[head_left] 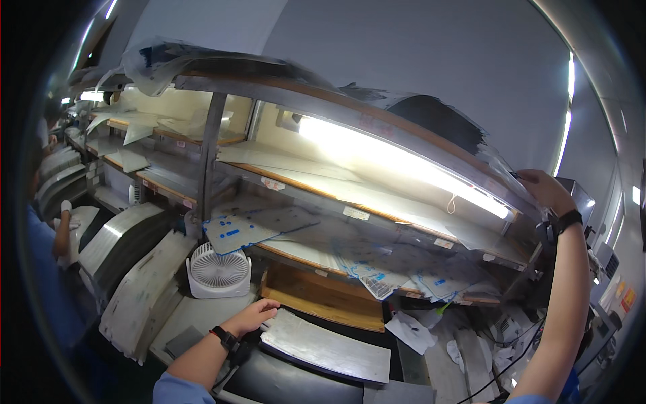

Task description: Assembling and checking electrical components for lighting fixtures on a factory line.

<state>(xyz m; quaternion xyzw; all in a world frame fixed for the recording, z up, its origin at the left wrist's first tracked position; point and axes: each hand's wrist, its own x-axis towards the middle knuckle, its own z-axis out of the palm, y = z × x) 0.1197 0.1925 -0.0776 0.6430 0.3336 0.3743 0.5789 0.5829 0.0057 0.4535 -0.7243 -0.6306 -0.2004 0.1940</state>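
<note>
My left hand (252,317) is at the upper left corner of a pale, gently curved plate (330,347), its fingers drawn together on the corner. This plate lies above a larger dark, shiny curved surface (289,380). My right arm is stretched up and out to the right. At the right end of the top shelf, my right hand (548,192) has its fingers closed on a small dark thing, too small to name, beside clear plastic sheeting (496,161). Dark wristbands or watches are on both wrists.
A lit tube lamp (404,165) hangs under the top shelf (296,87). Blue-marked transparent sheets (259,229) overhang the lower shelf. A white fan (219,271) stands by an open wooden compartment (323,296). Curved plates (145,293) and a gloved co-worker (50,256) are at left; cables run at right.
</note>
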